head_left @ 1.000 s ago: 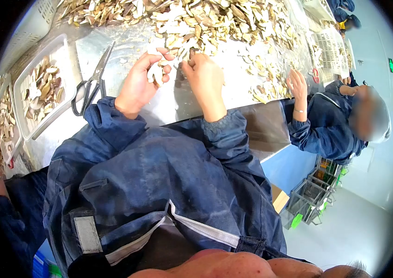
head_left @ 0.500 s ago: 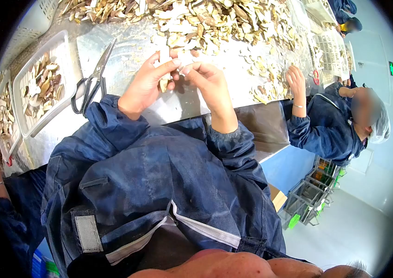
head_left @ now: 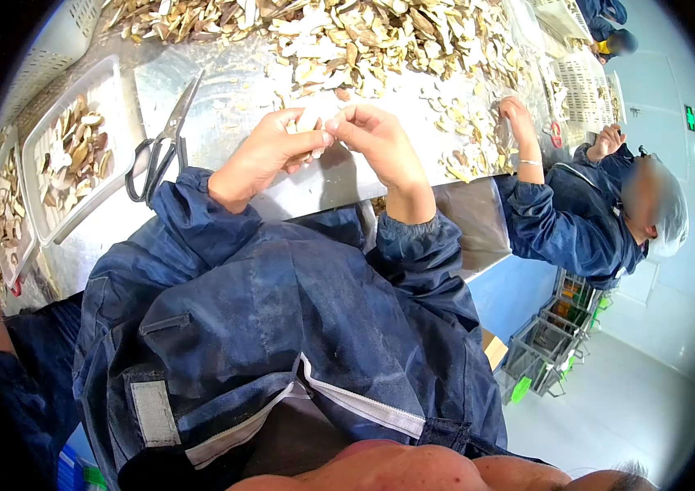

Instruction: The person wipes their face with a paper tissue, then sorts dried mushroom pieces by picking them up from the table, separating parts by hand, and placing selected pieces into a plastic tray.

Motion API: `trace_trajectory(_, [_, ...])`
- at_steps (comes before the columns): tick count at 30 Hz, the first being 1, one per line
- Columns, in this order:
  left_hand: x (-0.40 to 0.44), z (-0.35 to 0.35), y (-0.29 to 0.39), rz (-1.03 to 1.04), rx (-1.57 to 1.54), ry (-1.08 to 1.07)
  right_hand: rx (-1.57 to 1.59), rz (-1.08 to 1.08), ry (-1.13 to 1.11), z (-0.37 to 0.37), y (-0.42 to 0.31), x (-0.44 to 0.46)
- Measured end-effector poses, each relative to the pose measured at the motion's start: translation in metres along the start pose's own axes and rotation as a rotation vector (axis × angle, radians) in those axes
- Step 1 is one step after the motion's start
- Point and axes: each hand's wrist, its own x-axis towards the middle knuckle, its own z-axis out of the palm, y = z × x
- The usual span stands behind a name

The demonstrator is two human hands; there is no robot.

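so the left hand (head_left: 270,151) has a pale slice (head_left: 309,120) pinched in its fingers, thumb pressed over the near side, up above the surface (head_left: 200,151) and just short of the big heap. the fingers cover a good bit of it, so no clue about its full shape. the right hand (head_left: 376,146) is right up against it, thumb and index bunched together at the slice's edge, fingertips pretty much meeting the left thumb. can't tell if those right fingers are actually gripping it or just touching.

past the hands there's a wide pile of mushroom-looking slices (head_left: 397,41), cream and brown, with looser bits trailing off to the right. black-handled scissors (head_left: 166,147) lie left of the left hand, well apart from it, blades spread a little and pointing away from the wearer. left of those, a white tray (head_left: 90,210) holds more slices, and a perforated white basket (head_left: 57,41) sits beyond it.

over on the right, a co-worker in a dark blue jacket (head_left: 568,217) has one hand (head_left: 518,123) at the edge of the scattered bits, near a second white basket (head_left: 583,90).
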Motion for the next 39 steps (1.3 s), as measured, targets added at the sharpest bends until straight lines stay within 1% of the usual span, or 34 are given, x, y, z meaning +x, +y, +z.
trace_trajectory(4, [0.001,0.000,0.000,-0.006,0.069,-0.016,-0.060,0.021,-0.033,-0.003,0.009,0.001])
trace_trajectory(7, [0.002,0.000,-0.001,-0.019,0.107,-0.028,0.081,0.026,-0.033,-0.002,0.015,-0.002])
trace_trajectory(13, [0.002,0.000,-0.002,-0.042,0.148,-0.038,0.230,0.048,0.051,-0.010,0.036,-0.005])
trace_trajectory(15, [0.000,-0.004,-0.004,-0.059,0.161,-0.044,0.014,-0.030,0.247,-0.016,0.032,-0.009])
trace_trajectory(16, [-0.003,-0.005,-0.001,-0.051,0.123,0.008,-0.094,-0.070,0.347,-0.021,0.029,-0.011])
trace_trajectory(17, [-0.008,-0.006,0.004,-0.044,0.084,0.059,-0.274,-0.070,0.430,-0.030,0.032,-0.012])
trace_trajectory(19, [-0.025,-0.014,0.019,-0.014,-0.006,0.154,-0.731,-0.161,0.585,-0.039,0.030,-0.017])
trace_trajectory(20, [-0.033,-0.022,0.026,0.055,-0.013,0.194,-0.959,-0.206,0.655,-0.041,0.030,-0.018])
trace_trajectory(21, [-0.042,-0.033,0.033,0.123,-0.019,0.235,-0.920,-0.197,0.714,-0.037,0.026,-0.017])
trace_trajectory(22, [-0.052,-0.045,0.041,0.221,0.059,0.301,-0.855,-0.216,0.679,-0.034,0.023,-0.013])
trace_trajectory(23, [-0.068,-0.052,0.055,0.302,0.187,0.458,-0.789,-0.232,0.643,-0.029,0.021,-0.008])
trace_trajectory(24, [-0.079,-0.069,0.065,0.309,0.257,0.651,-0.722,-0.248,0.609,-0.024,0.021,-0.002])
trace_trajectory(25, [-0.094,-0.081,0.077,0.401,0.452,0.850,-0.751,-0.221,0.580,-0.018,0.023,0.005])
trace_trajectory(26, [-0.114,-0.115,0.081,0.482,0.570,0.858,-0.839,-0.236,0.609,-0.014,0.025,0.012])
trace_trajectory(27, [-0.118,-0.150,0.079,0.624,0.543,1.008,-0.926,-0.252,0.635,-0.009,0.026,0.020])
trace_trajectory(28, [-0.128,-0.175,0.087,0.634,0.697,1.085,-1.015,-0.269,0.659,-0.004,0.027,0.027])
trace_trajectory(29, [-0.142,-0.187,0.099,0.545,1.069,1.214,-1.037,-0.312,0.703,-0.002,0.031,0.032])
trace_trajectory(30, [-0.153,-0.193,0.109,0.427,1.442,1.322,-1.066,-0.302,0.699,-0.001,0.033,0.036])
trace_trajectory(32, [-0.162,-0.195,0.110,0.372,1.612,1.253,-1.127,-0.275,0.696,0.000,0.037,0.042])
trace_trajectory(33, [-0.162,-0.192,0.111,0.342,1.693,1.211,-1.103,-0.309,0.684,-0.001,0.038,0.043])
trace_trajectory(35, [-0.160,-0.183,0.108,0.337,1.805,1.214,-1.058,-0.370,0.657,-0.002,0.040,0.042])
trace_trajectory(36, [-0.157,-0.177,0.107,0.334,1.859,1.215,-0.992,-0.339,0.644,-0.001,0.036,0.039])
trace_trajectory(37, [-0.151,-0.175,0.103,0.422,2.015,1.277,-0.927,-0.309,0.629,-0.002,0.032,0.035])
trace_trajectory(39, [-0.132,-0.158,0.100,0.648,1.608,1.135,-0.738,-0.232,0.594,-0.003,0.020,0.027])
